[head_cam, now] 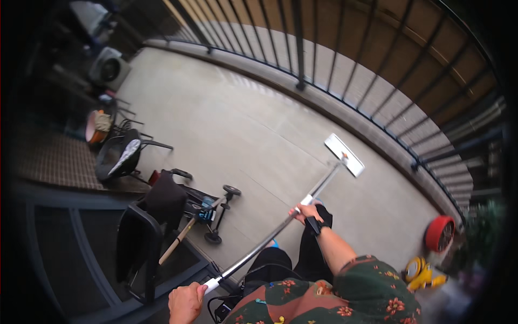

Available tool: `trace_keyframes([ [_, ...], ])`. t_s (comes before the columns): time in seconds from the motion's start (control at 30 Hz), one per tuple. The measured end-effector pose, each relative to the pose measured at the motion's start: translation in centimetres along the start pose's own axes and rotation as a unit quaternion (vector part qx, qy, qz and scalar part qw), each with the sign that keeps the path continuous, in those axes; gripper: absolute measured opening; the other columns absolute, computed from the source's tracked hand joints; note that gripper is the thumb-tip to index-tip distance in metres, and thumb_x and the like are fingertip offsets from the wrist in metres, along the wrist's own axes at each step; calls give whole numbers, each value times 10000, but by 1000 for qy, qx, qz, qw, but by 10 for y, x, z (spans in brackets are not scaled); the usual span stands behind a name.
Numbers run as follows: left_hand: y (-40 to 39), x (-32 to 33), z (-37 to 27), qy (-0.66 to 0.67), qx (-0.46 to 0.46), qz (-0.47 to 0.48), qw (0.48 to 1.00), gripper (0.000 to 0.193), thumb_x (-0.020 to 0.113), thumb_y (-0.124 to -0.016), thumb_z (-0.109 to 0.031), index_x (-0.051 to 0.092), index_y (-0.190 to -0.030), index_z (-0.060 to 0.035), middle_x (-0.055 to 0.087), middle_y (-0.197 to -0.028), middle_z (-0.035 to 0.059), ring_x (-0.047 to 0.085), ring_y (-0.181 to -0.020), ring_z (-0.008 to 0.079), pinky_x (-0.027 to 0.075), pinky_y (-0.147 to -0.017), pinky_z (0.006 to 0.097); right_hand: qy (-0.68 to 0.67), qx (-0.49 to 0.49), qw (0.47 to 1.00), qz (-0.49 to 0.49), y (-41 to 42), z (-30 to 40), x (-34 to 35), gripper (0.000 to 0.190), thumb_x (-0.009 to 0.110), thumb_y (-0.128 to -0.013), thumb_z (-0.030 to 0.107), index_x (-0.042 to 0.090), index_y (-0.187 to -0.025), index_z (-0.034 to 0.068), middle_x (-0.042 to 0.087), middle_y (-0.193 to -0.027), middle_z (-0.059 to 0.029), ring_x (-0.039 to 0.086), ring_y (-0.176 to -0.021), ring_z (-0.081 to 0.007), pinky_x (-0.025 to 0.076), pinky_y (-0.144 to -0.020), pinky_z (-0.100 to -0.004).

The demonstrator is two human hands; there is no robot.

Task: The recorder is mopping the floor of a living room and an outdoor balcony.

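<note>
A flat mop with a long metal pole [259, 253] reaches from the bottom left up to the right. Its white rectangular head [344, 155] lies on the grey concrete floor, near the kerb under the railing. My left hand [186, 303] is closed around the white grip at the pole's near end. Farther along, my right hand [306, 212] grips the pole just below a white collar; a dark band is on that wrist. The hidden undersides of both hands cannot be seen.
A black metal railing [299, 44] curves along the floor's far edge. At left stand a folded stroller [166, 198], a black chair [117, 158] and an orange pot [96, 126]. A red round planter [439, 233] and a yellow toy [423, 273] are at right.
</note>
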State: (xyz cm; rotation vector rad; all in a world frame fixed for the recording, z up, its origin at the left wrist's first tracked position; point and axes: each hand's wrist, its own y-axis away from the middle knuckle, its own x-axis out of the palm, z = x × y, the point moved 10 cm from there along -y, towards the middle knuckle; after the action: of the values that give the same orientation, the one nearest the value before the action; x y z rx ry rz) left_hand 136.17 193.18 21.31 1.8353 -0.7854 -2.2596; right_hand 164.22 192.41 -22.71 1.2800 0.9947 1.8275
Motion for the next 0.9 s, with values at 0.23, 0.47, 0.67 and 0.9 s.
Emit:
trace_keyframes([
  [0.23, -22, -116, -85, -61, -37, 2, 997, 246, 523, -785, -324, 586, -690, -107, 542, -532, 74, 533, -490, 251, 411, -484, 351, -62, 164, 981, 83, -4, 42, 14, 204, 460, -810, 18, 345, -961, -54, 435, -873, -173, 497, -782, -314, 460, -771, -497],
  [0.47, -71, -204, -129, -99, 88, -56, 990, 356, 517, -768, -412, 521, -651, -75, 488, -463, 74, 518, -440, 241, 389, -403, 336, -77, 177, 980, 53, -26, 96, 37, 286, 536, -794, 72, 314, -971, 37, 435, -858, -142, 501, -719, -287, 491, -633, -406],
  [0.67, -159, -242, -138, -108, 205, -55, 971, 384, 548, -711, -453, 503, -628, -80, 486, -473, 75, 509, -443, 258, 387, -412, 344, -125, 131, 983, -4, -123, 119, 11, 199, 492, -794, 58, 337, -918, 43, 441, -793, -132, 492, -627, -263, 497, -545, -382],
  [0.9, -214, -258, -107, -71, 153, -88, 982, 371, 601, -613, -424, 552, -684, -64, 493, -526, 131, 495, -518, 336, 362, -473, 391, -80, 76, 988, -104, -27, 155, 109, 325, 482, -759, 6, 291, -1022, -4, 431, -869, -167, 529, -710, -283, 507, -585, -394],
])
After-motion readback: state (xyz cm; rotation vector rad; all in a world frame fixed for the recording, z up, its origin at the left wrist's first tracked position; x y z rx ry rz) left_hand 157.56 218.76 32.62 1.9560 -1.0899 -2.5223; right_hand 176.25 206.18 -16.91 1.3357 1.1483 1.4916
